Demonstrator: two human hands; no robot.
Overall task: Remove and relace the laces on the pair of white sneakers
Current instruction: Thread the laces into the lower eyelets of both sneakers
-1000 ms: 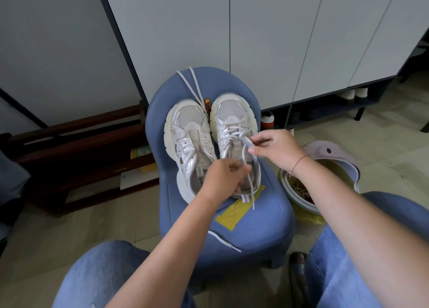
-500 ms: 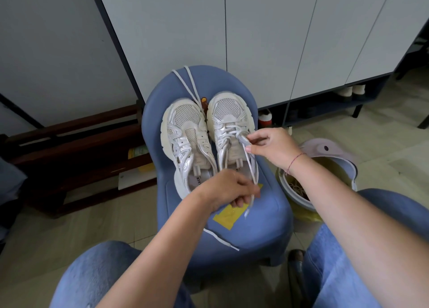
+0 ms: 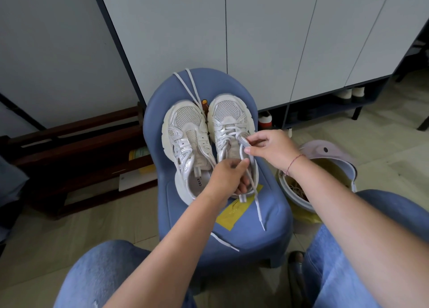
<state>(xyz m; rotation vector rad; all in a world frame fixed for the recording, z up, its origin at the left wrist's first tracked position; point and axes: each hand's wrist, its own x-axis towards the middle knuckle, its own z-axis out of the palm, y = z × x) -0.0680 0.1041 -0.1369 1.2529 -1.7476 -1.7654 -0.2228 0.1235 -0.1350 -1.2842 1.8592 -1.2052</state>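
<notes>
The laced sneaker point(image 3: 228, 116) and the unlaced sneaker point(image 3: 185, 126) stand side by side on the blue chair point(image 3: 271, 217); the left hand point(image 3: 226, 178) pinches the lace point(image 3: 257, 205); the right hand point(image 3: 276, 153) pinches its loop.

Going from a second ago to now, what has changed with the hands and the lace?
The left hand dipped toward the person, then came back up near the right hand. The lace they pinch has been drawn out: its free end now trails farther down the blue chair. Both hands kept hold; the laced sneaker, unlaced sneaker and loose lace stayed put.
</notes>
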